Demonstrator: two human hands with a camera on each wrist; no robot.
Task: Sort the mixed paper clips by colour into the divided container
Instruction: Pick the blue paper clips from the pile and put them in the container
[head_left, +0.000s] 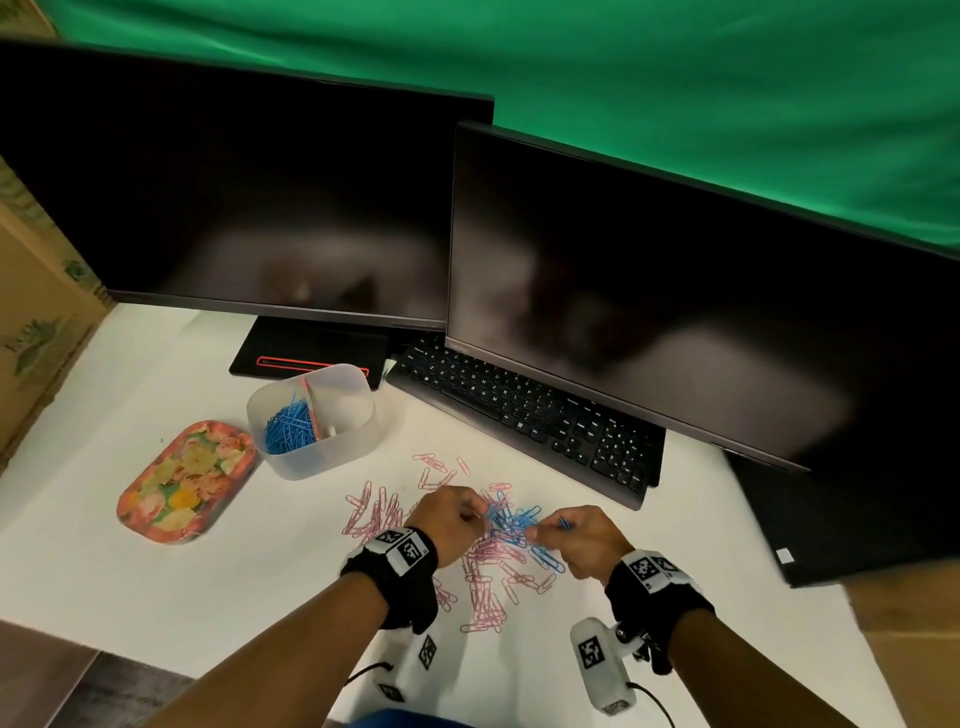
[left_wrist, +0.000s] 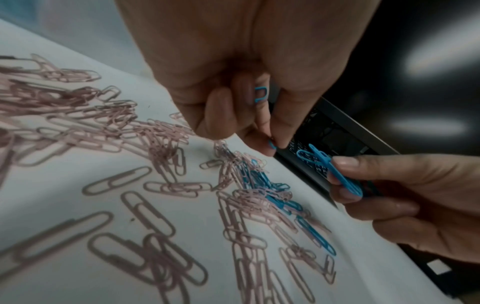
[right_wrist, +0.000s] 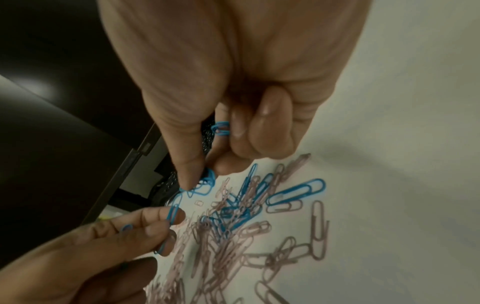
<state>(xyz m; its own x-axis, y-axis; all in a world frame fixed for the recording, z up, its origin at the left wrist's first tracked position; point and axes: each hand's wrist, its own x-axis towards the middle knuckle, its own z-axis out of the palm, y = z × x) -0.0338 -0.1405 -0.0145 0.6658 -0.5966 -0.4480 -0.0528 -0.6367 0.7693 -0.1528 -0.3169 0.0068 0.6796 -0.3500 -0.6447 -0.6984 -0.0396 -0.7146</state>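
A loose pile of pink paper clips (head_left: 483, 582) lies on the white desk, with a knot of blue paper clips (head_left: 511, 522) at its far side. My left hand (head_left: 470, 512) and right hand (head_left: 550, 527) meet over that blue knot. The left hand (left_wrist: 270, 144) pinches a blue clip at its fingertips, with another blue clip (left_wrist: 261, 94) tucked under its curled fingers. The right hand (right_wrist: 205, 176) pinches a small bunch of blue clips (right_wrist: 206, 184), and more blue clips (right_wrist: 221, 128) sit in its curled fingers. The translucent divided container (head_left: 322, 460) stands at far left, with blue clips (head_left: 285, 428) in its left compartment.
A floral tray (head_left: 182, 483) lies left of the container. A black keyboard (head_left: 524, 415) runs behind the pile under the right monitor (head_left: 649, 312). The left monitor (head_left: 234, 197) and its stand (head_left: 311, 348) are behind the container. Cardboard boxes (head_left: 36, 312) line the left edge.
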